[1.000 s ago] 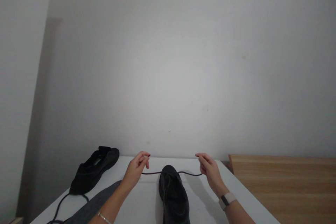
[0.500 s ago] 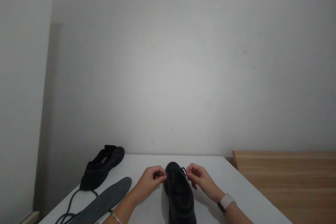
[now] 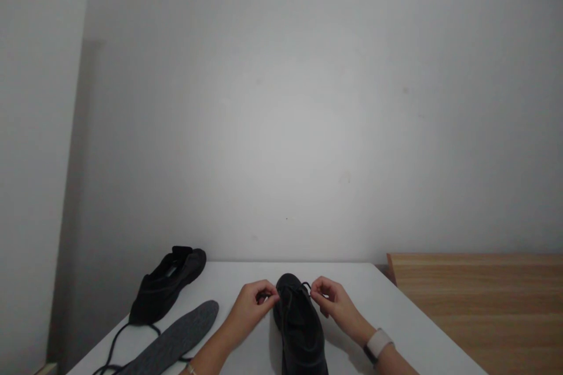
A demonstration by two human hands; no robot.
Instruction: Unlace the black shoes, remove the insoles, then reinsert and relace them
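Observation:
A black shoe (image 3: 303, 337) stands on the white table, its toe toward the wall. At its left side, my left hand (image 3: 255, 307) is closed in a pinch by the lace holes, with a dark bit of shoelace between thumb and finger. My right hand (image 3: 334, 302) pinches the black shoelace (image 3: 306, 286) on the other side, where a short loop of it stands up from the shoe. Most of each held lace end is hidden by the fingers. Left of my left arm lies a grey insole (image 3: 187, 331).
Another black shoe (image 3: 162, 290) lies at the table's left edge, with a loose black lace (image 3: 113, 344) trailing below it and under the insole. The white table (image 3: 391, 328) meets a grey wall (image 3: 281, 129). A wooden panel (image 3: 475, 304) stands to the right.
My right hand has moved very slightly left, nearer the shoe. My left hand keeps its pinch in the same place. The whole view has shifted a little.

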